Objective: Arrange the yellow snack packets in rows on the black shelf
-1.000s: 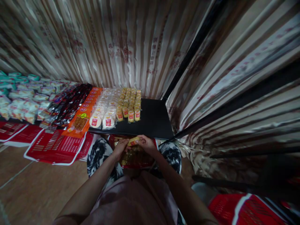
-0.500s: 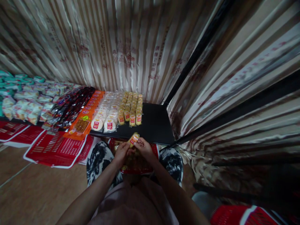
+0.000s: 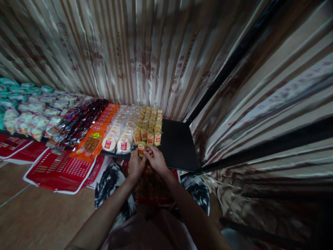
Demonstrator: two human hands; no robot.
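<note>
Both my hands hold one small yellow snack packet (image 3: pixel 142 148) with a red label at the near edge of a black shelf (image 3: pixel 177 146). My left hand (image 3: pixel 135 164) grips it from the left and my right hand (image 3: pixel 155 159) pinches it from the right, fingers closed. The packet sits just in front of the rows of like yellow packets (image 3: pixel 149 124) lined up on the shelf. Below my hands a red basket (image 3: pixel 173 173) with more packets rests between my knees, mostly hidden by my arms.
Left of the yellow rows lie round white cakes (image 3: pixel 119 130), orange packs (image 3: pixel 96 133), dark red packs (image 3: pixel 78 119) and pale bags (image 3: pixel 26 116). Red baskets (image 3: pixel 62 168) lie flat below the shelf. A striped curtain (image 3: pixel 145 55) hangs behind and to the right.
My hands lifted the yellow packet out of the basket on my lap and carried it forward to the shelf's near edge, below the yellow rows. The view tilted slightly.
</note>
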